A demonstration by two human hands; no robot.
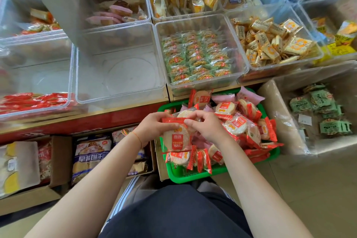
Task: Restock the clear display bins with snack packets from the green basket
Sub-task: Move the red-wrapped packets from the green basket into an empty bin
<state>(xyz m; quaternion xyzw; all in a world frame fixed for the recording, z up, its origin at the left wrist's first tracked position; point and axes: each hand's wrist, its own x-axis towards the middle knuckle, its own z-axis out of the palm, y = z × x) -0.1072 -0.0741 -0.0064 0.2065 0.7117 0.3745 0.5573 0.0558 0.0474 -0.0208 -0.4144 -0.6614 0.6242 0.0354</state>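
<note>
Stock on hand, left to right: a front bin (36,75) with red packets only along its near edge, one empty clear bin (119,75) beside it awaiting fill, then a bin of green-wrapped biscuits (197,56) well stocked. My left hand (154,127) and right hand (206,125), both closed in a pinch, hold one red rice-cracker packet (176,137) by its top seam above the green basket (193,177), which remains heaped, so I judge restocking barely begun. Fixtures: gold-edged shelf counter (87,120), cardboard cartons (58,160) beneath, beige tile floor (309,189).
</note>
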